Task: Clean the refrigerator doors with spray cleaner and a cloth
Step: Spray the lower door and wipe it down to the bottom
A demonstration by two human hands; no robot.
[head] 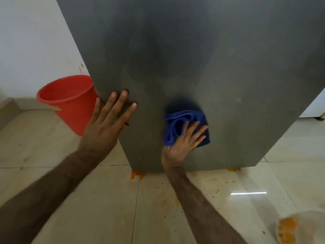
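Pressed flat under the right hand [182, 143], the blue cloth [186, 127] sits low on the grey refrigerator door [193, 59]; that grip is loose, fingers spread and nearly straight over the folded fabric, pushing it against the metal rather than curling round it. Folds of the cloth bunch up beside the thumb. Left of it, the left hand [105, 127] lies open on the same door near its left edge, fingers straight and splayed, holding nothing. Dull smears and a darker patch mark the door above the cloth. Beyond the door's left edge a red bucket [70, 101] stands on the pale tiled floor [88, 199] by a white wall [35, 41]. Orange scraps lie at the door's foot, red specks dot the tiles, and a blurred orange mass lies at the lower right.
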